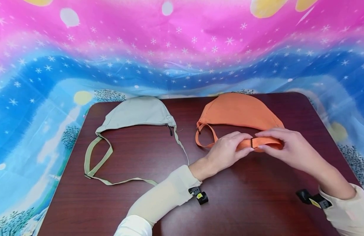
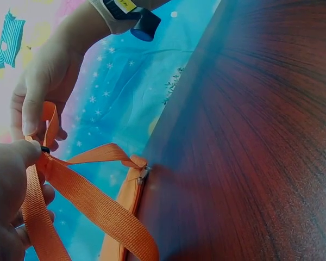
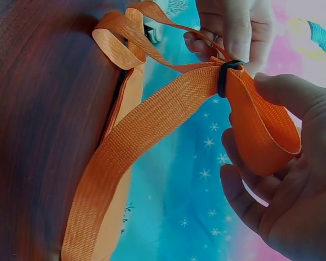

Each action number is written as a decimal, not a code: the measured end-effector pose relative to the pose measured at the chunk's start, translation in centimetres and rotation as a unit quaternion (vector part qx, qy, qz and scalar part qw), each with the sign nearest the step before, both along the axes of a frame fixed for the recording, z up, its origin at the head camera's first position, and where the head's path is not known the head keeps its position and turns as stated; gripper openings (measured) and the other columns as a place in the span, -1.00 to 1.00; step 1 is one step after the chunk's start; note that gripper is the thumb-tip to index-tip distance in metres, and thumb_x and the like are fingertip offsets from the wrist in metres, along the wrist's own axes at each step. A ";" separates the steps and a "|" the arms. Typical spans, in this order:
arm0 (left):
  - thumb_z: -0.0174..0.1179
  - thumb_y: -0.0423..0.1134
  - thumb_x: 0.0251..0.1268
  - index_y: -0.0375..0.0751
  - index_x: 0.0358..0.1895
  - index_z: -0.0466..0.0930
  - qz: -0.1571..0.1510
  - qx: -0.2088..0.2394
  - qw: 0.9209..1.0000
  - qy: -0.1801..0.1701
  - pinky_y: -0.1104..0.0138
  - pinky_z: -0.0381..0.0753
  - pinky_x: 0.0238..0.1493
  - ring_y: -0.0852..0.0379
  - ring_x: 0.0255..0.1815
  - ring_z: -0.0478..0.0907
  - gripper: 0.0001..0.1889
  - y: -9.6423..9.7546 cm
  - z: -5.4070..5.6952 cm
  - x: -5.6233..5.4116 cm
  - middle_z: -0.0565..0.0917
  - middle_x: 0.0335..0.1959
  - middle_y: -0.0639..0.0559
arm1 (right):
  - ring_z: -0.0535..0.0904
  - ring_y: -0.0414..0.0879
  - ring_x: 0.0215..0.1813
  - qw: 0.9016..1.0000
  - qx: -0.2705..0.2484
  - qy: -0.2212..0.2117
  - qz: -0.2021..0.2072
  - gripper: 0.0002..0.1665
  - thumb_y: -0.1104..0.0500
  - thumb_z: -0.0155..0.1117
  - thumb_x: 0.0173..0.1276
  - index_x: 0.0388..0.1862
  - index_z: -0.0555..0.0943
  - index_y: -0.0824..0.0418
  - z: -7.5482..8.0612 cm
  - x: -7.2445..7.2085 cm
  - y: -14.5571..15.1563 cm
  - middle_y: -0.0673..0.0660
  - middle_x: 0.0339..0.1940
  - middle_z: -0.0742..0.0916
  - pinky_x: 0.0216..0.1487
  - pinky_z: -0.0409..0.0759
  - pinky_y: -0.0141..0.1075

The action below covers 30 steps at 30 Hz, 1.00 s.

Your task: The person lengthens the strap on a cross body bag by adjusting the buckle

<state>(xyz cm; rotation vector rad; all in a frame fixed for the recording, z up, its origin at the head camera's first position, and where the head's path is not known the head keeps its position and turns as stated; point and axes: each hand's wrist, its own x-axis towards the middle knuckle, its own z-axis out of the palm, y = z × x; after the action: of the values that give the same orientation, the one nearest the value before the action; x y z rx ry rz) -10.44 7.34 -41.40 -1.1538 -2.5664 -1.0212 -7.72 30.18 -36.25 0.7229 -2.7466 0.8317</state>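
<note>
An orange crossbody bag (image 1: pixel 240 109) lies at the back right of the table, its webbing strap (image 3: pixel 152 119) raised in front of it. On the strap sits a black slider buckle (image 3: pixel 226 79). My left hand (image 1: pixel 226 149) pinches the strap right at the buckle's left side. From the other side, my right hand (image 1: pixel 296 149) holds a folded loop of the strap, thumb close to the buckle. The right wrist view shows this loop (image 3: pixel 261 128) doubled through the slider. Toward the bag's zipper end (image 2: pixel 144 173), the strap hangs loose and twisted.
A pale grey-green crossbody bag (image 1: pixel 137 111) lies at the back left, its strap (image 1: pixel 96 154) looped toward the front and passing behind my left forearm. The dark wooden table (image 1: pixel 243 203) ends at a printed backdrop cloth (image 1: pixel 182 49).
</note>
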 end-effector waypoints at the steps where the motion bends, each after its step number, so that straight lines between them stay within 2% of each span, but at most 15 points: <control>1: 0.30 -0.03 0.43 -0.05 0.17 0.63 -0.002 0.004 1.000 0.000 0.62 0.41 0.06 0.37 -0.05 0.53 -0.65 0.0 0.0 0.0 0.65 -0.03 0.20 | 0.49 -0.28 -0.28 1.000 0.002 -0.001 -0.001 -0.43 0.36 0.66 -0.02 -0.02 0.76 -0.03 0.0 0.0 0.0 -0.16 -0.20 0.74 -0.25 0.40 -0.51; 6: 0.31 -0.03 0.42 -0.04 0.13 0.63 -0.008 0.015 1.000 -0.001 0.61 0.42 0.02 0.36 -0.08 0.53 -0.68 -0.1 0.0 -0.1 0.65 -0.07 0.20 | 0.48 -0.28 -0.32 1.000 0.006 0.003 -0.005 -0.49 0.36 0.66 -0.02 -0.10 0.76 -0.05 0.2 0.2 -0.2 -0.18 -0.24 0.73 -0.28 0.39 -0.51; 12: 0.33 0.00 0.36 -0.02 0.08 0.64 0.002 0.012 1.000 0.007 0.64 0.40 -0.01 0.39 -0.13 0.50 -0.68 -0.3 -0.1 -0.3 0.64 -0.09 0.23 | 0.43 -0.30 -0.33 1.000 -0.008 0.019 -0.014 -0.45 0.38 0.68 -0.07 -0.10 0.76 -0.05 0.3 0.5 0.1 -0.16 -0.26 0.70 -0.34 0.37 -0.50; 22: 0.37 -0.03 0.31 -0.04 0.02 0.66 0.005 0.023 1.000 0.003 0.58 0.41 -0.12 0.34 -0.22 0.48 -0.70 -1.0 -0.6 -0.7 0.63 -0.16 0.22 | 0.47 -0.37 -0.23 0.999 -0.035 0.020 -0.033 -0.39 0.42 0.67 -0.08 -0.06 0.76 -0.07 0.0 0.9 1.2 -0.13 -0.23 0.71 -0.15 0.35 -0.54; 30: 0.35 -0.03 0.31 -0.04 0.01 0.67 0.009 0.009 1.000 0.013 0.50 0.43 0.07 0.35 -0.17 0.52 -0.71 -1.8 -1.1 -1.1 0.65 -0.15 0.24 | 0.48 -0.39 -0.18 0.997 -0.061 0.019 -0.042 -0.41 0.45 0.65 -0.07 -0.07 0.76 -0.04 -0.5 0.9 1.9 -0.13 -0.22 0.71 -0.07 0.31 -0.59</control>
<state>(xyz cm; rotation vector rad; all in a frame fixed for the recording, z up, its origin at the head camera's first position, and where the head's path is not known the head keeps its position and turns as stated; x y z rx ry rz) -11.54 5.58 -42.48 -1.1295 -2.5379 -1.0166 -6.85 32.04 -36.77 0.5889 -2.6452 0.9488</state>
